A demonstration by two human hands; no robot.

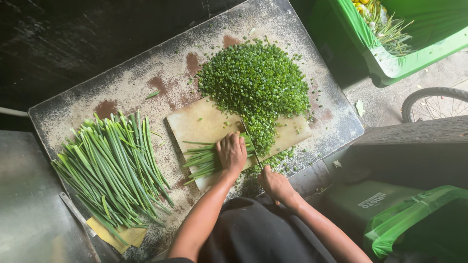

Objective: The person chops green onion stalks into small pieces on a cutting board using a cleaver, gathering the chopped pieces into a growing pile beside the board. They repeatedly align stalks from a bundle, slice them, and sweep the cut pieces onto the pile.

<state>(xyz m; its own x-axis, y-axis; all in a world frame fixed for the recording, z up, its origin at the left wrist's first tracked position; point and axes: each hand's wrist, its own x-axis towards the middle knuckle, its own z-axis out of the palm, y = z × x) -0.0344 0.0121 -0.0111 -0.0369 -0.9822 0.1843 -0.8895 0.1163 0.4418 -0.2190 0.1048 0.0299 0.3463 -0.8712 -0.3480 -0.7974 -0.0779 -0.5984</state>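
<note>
I see a small bundle of green chives lying across a pale cutting board, stalks running left to right. My left hand presses flat on top of the bundle near its cut end, fingers curled down and clamped on the stalks. Just right of that hand a knife stands with its blade against the cut ends; my right hand is closed around its handle at the near edge of the board. The two hands sit close together, the left a little farther from me.

Beyond the blade a stream of chopped chives runs up from the board into a big round heap. Well to the left of the board lies a wide sheaf of whole chives, tips fanned toward me, resting partly on yellow paper. All this sits on a worn, speckled table. Off to the upper right stands a green bin holding scraps, with a bicycle wheel below it.
</note>
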